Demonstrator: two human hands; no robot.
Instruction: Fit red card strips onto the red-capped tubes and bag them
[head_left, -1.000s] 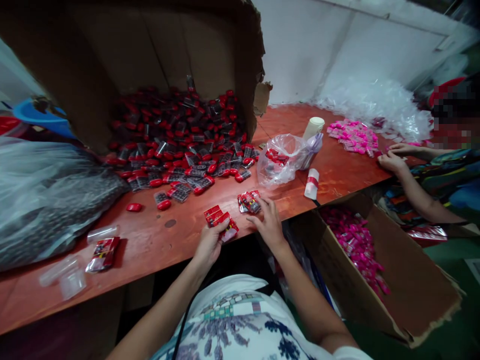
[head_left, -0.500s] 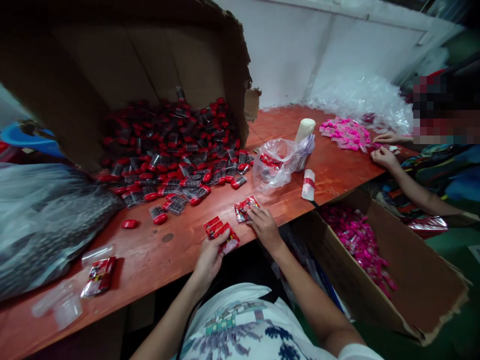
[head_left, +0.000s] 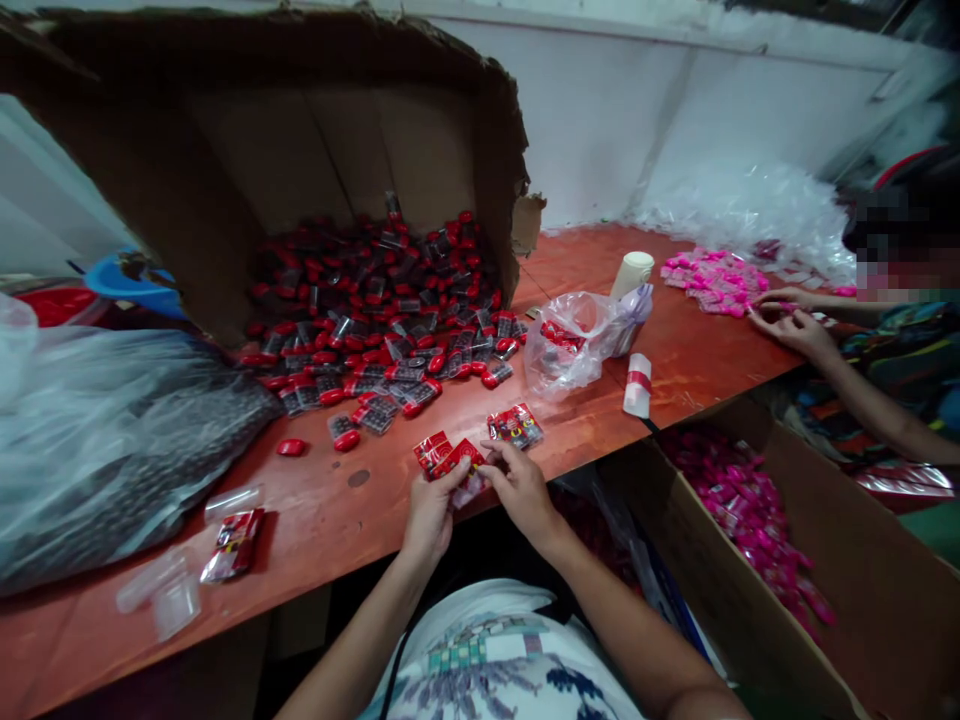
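My left hand (head_left: 431,515) grips a few red printed packets (head_left: 433,455), fanned out, with the thumb on top. At the right edge of the uppermost one, my right hand (head_left: 521,495) pinches with thumb and forefinger. Just beyond the right fingertips, a small stack of similar glossy packets (head_left: 517,427) lies on the red table (head_left: 300,530). Small clear containers with red caps (head_left: 375,412) are heaped behind my hands, spilling from a cardboard box (head_left: 435,140) on its side. Dark pieces show inside the containers.
A plastic bag of dark beads (head_left: 150,440) sits left, near a packet bundle (head_left: 234,545) and clear empty containers (head_left: 176,605). Right are an open plastic bag (head_left: 566,350), a cream bottle (head_left: 631,272), a white roll (head_left: 637,387), and a co-worker's hands (head_left: 799,325) by pink pieces (head_left: 712,280).
My right hand has left the stack on the table and come leftward to the packets in my left hand. The camera view has shifted slightly.
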